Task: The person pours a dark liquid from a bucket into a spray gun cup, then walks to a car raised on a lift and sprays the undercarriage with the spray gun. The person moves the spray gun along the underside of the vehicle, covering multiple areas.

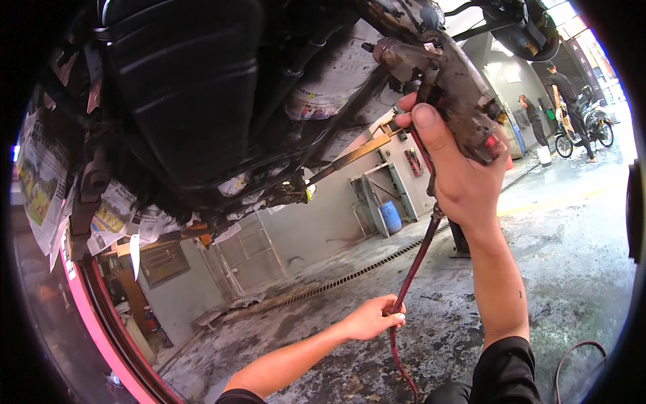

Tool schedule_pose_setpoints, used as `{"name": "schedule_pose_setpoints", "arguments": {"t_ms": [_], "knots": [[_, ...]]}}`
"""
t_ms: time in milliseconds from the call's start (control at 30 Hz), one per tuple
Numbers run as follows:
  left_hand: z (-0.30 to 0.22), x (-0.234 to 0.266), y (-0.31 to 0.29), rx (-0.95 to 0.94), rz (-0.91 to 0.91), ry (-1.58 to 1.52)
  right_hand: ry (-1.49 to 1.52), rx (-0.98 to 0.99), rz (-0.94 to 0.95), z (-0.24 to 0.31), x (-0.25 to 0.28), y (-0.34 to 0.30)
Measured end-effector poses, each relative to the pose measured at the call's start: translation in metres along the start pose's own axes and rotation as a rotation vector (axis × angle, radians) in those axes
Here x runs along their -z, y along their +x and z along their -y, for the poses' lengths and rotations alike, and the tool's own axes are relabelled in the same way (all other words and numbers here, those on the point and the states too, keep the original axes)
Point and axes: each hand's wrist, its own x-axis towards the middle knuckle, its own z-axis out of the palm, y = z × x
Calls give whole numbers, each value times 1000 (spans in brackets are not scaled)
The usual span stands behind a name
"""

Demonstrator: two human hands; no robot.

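Note:
Raised under the car, my right hand (468,178) is wrapped round a grimy spray gun (457,91) caked with dark residue. The thumb lies along its side and the fingertips reach to its trigger. A dark red air hose (420,259) runs down from below that hand. Lower and to the left, my left hand (367,319) is closed round this hose. Above both hands spreads the car's black-coated underbody (182,87); sheets of newspaper (336,81) cover some of its parts. The gun's front end is partly lost among dark shapes overhead.
More newspaper (44,178) hangs at the left beside a pink lift post (94,330). A yellowish lift arm (360,149) reaches under the car. A drain grate (336,281) crosses the stained floor. Behind are a blue barrel (390,217), a motorcycle (585,128) and two people (568,101).

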Motion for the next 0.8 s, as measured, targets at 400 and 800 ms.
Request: {"name": "schedule_pose_setpoints", "arguments": {"t_ms": [400, 800], "knots": [[11, 10, -18, -24, -26, -9, 40, -69, -164, 13, 2, -12], [29, -18, -34, 31, 12, 77, 111, -114, 17, 38, 24, -49]]}}
